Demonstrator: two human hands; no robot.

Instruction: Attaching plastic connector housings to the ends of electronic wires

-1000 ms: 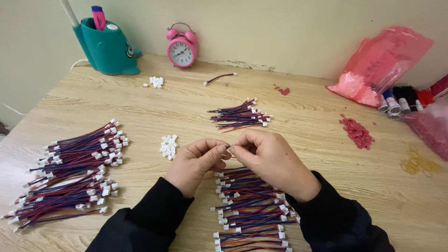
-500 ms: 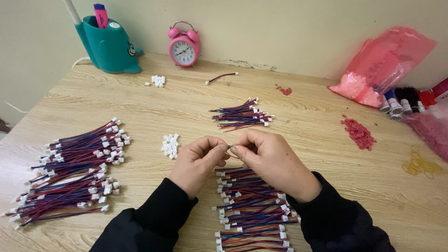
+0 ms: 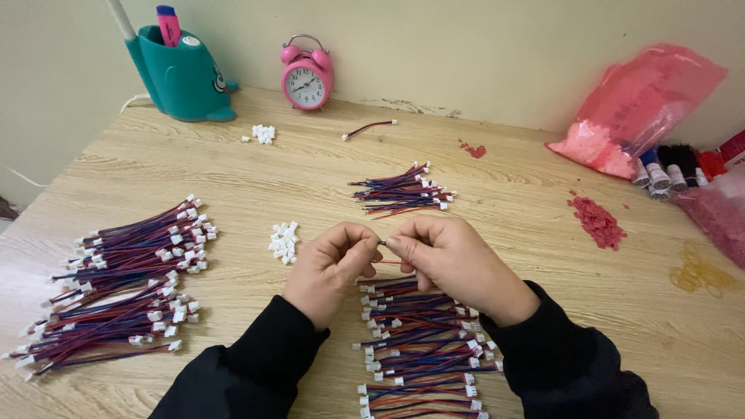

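Observation:
My left hand [image 3: 332,268] and my right hand [image 3: 446,260] meet at the middle of the wooden table [image 3: 512,202], fingertips pinched together on the end of a thin red-and-blue wire [image 3: 382,244]. Whether a white connector sits between the left fingers is hidden. Directly under my wrists lies a row of red-and-blue wire leads with white connectors [image 3: 419,349]. A small heap of loose white connectors [image 3: 284,241] lies just left of my left hand. A small bundle of leads [image 3: 402,191] rests beyond my hands.
A big pile of finished-looking leads [image 3: 124,283] covers the left side. At the back stand a teal pen holder [image 3: 180,76], a pink alarm clock [image 3: 307,75], more white connectors [image 3: 264,133] and a single lead [image 3: 369,128]. A pink bag [image 3: 640,109], thread spools [image 3: 667,171] and red bits [image 3: 596,221] fill the right.
Both hands stay pinched together over the row of leads with only slight finger movement. The view has shifted a little.

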